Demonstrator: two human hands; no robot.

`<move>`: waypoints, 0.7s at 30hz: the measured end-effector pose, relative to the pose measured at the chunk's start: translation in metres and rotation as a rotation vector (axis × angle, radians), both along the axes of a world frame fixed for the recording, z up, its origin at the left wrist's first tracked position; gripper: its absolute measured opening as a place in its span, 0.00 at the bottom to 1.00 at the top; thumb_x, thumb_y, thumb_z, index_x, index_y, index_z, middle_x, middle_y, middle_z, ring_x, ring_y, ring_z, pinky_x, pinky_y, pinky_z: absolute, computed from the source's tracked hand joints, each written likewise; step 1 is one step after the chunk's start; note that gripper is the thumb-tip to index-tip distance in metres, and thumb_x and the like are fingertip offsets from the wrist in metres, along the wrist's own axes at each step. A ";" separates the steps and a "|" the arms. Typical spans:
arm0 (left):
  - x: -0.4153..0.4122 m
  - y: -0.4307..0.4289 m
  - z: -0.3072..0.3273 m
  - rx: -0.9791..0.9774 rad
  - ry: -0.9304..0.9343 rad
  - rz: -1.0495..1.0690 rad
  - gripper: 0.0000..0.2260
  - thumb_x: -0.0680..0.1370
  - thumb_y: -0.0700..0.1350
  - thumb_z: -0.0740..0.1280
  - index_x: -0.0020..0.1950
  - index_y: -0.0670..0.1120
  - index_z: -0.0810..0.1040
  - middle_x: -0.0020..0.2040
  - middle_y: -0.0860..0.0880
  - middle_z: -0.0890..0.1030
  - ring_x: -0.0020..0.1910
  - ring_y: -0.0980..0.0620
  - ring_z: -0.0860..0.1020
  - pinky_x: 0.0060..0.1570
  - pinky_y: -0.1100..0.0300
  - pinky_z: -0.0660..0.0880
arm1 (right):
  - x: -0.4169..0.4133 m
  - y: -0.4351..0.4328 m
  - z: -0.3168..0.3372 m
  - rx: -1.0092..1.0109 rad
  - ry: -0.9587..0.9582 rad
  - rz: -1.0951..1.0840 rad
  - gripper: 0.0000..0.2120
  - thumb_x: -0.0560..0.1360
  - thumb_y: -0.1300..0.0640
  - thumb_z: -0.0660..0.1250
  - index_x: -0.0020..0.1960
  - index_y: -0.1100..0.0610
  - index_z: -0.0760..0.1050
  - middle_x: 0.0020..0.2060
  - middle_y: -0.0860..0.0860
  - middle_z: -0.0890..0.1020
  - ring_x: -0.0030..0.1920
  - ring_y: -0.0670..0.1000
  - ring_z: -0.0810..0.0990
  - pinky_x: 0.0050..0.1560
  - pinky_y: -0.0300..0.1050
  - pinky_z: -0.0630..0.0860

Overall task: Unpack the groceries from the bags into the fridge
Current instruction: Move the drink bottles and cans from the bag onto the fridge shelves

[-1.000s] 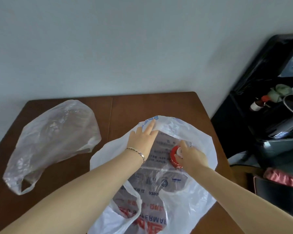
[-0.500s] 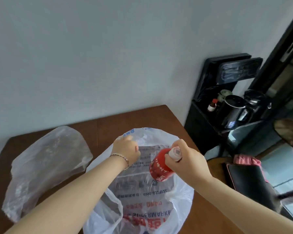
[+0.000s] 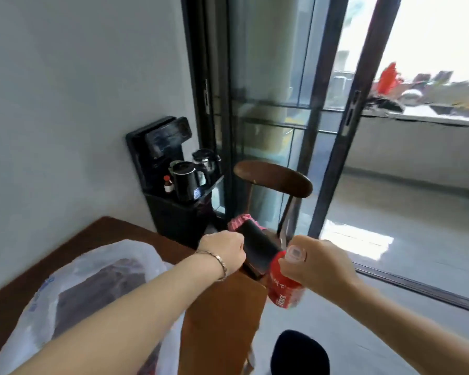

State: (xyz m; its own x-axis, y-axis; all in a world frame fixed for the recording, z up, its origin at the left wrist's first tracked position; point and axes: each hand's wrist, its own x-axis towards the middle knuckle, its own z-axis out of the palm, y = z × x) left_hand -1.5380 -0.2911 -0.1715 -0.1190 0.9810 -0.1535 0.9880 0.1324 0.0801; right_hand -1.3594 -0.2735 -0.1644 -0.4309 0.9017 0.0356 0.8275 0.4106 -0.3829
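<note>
Now the right hand (image 3: 320, 266) is wrapped tight round the top of a small red bottle (image 3: 282, 290), low in the middle of the frame, just past the corner of the table (image 3: 222, 307). The left hand (image 3: 224, 251) is curled in a fist, and I see nothing in it. The bottle looks light and hard, maybe a bit slippery, so holding its fat middle seems safer than its neck. The white bag (image 3: 98, 269) lies at lower left. No fridge shows.

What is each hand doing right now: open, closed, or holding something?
Left hand: closed, fingers curled, nothing visible in it.
Right hand: closed around the red bottle.
</note>
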 end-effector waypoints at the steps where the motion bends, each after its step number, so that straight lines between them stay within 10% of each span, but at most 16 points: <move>1: 0.032 0.010 0.002 0.004 -0.004 -0.068 0.12 0.79 0.45 0.56 0.57 0.47 0.77 0.57 0.46 0.79 0.55 0.43 0.77 0.52 0.55 0.72 | 0.031 0.000 0.003 0.003 0.026 -0.063 0.12 0.73 0.45 0.66 0.52 0.51 0.78 0.44 0.49 0.84 0.42 0.50 0.81 0.42 0.39 0.79; 12: 0.447 0.077 0.001 0.004 -0.015 -0.645 0.14 0.77 0.42 0.55 0.58 0.47 0.76 0.58 0.45 0.79 0.57 0.43 0.77 0.53 0.57 0.72 | 0.428 -0.044 0.022 0.171 -0.054 -0.720 0.13 0.70 0.39 0.63 0.41 0.49 0.72 0.31 0.45 0.75 0.37 0.49 0.76 0.29 0.34 0.61; 21: 0.778 0.072 0.031 0.047 -0.015 -1.051 0.14 0.79 0.42 0.55 0.58 0.45 0.77 0.58 0.44 0.79 0.58 0.43 0.77 0.50 0.58 0.73 | 0.724 -0.104 0.061 0.236 -0.021 -1.242 0.14 0.69 0.44 0.66 0.44 0.55 0.74 0.38 0.49 0.79 0.40 0.54 0.75 0.37 0.43 0.66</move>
